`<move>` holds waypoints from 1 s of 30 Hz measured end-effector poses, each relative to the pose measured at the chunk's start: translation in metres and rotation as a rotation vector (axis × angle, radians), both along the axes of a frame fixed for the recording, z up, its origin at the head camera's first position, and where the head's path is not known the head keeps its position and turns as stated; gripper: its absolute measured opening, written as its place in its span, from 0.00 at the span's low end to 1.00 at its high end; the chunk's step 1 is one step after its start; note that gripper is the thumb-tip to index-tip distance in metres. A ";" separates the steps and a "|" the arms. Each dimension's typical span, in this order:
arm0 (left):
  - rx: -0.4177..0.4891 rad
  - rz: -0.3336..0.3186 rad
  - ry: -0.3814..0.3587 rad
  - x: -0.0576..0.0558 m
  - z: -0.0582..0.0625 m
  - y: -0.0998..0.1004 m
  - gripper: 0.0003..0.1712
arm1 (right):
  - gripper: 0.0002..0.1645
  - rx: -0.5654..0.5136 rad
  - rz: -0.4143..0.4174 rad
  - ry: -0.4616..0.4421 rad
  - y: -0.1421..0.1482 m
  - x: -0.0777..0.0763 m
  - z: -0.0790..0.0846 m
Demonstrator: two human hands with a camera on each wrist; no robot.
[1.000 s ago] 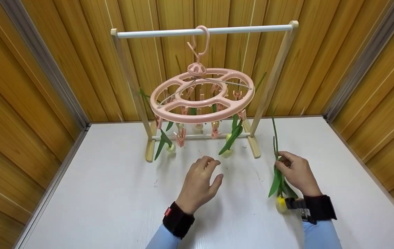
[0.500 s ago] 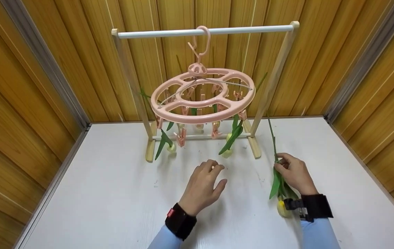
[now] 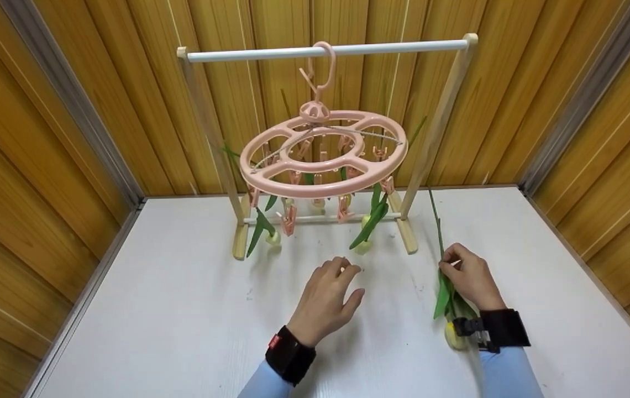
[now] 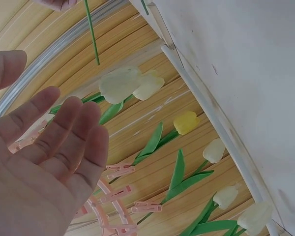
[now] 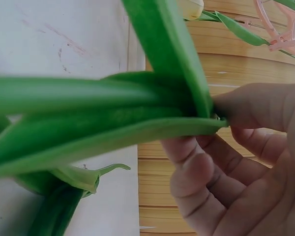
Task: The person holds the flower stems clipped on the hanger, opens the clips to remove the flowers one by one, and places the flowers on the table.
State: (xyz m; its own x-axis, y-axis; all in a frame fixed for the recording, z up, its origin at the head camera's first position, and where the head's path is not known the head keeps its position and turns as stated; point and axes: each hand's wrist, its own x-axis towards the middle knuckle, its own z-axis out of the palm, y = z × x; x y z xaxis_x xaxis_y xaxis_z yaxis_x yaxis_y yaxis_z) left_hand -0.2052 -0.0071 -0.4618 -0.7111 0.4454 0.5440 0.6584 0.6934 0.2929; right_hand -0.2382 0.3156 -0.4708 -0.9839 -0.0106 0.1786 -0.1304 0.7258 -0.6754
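My right hand pinches the stem of a yellow tulip between thumb and fingers. Its flower points down toward me and the long stem runs up past the hand; the wrist strap partly covers the flower. Green leaves fill much of the right wrist view. My left hand is held over the table with relaxed, slightly bent fingers and nothing in it. Beyond it hangs a pink round clip hanger, with several tulips clipped upside down, among them a white tulip and a yellow one.
The hanger hooks over the white bar of a wooden rack standing on the white table. Several pink clips, such as one clip, dangle below the ring. Wood-panelled walls enclose the back and sides.
My left hand has moved slightly right and toward me. The tulip in my right hand has shifted a little downward, its stem tilting slightly left, with the pinch kept.
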 end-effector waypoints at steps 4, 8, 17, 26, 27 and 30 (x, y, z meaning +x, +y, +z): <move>-0.004 -0.003 0.004 0.000 -0.001 0.000 0.17 | 0.03 0.001 0.014 -0.010 0.001 0.000 -0.003; -0.009 -0.001 0.028 -0.001 -0.003 0.000 0.17 | 0.05 0.013 0.046 -0.034 0.003 -0.001 -0.006; -0.023 -0.002 0.014 -0.001 -0.004 0.000 0.17 | 0.15 0.014 0.117 -0.144 0.006 -0.002 -0.008; -0.032 -0.003 -0.015 0.000 -0.004 0.001 0.17 | 0.25 0.014 0.158 -0.198 0.009 -0.003 -0.010; -0.032 -0.004 -0.014 0.000 -0.004 0.002 0.17 | 0.26 0.013 0.167 -0.206 0.010 -0.003 -0.011; -0.031 -0.005 -0.011 0.000 -0.004 0.001 0.17 | 0.27 0.009 0.183 -0.238 0.009 -0.004 -0.011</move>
State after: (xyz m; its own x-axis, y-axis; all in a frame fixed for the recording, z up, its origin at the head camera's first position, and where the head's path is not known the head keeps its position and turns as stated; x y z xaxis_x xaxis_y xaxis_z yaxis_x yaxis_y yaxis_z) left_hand -0.2056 -0.0058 -0.4656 -0.7145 0.4656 0.5222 0.6589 0.6987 0.2786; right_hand -0.2420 0.3249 -0.4819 -0.9796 -0.1925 -0.0580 -0.0986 0.7112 -0.6960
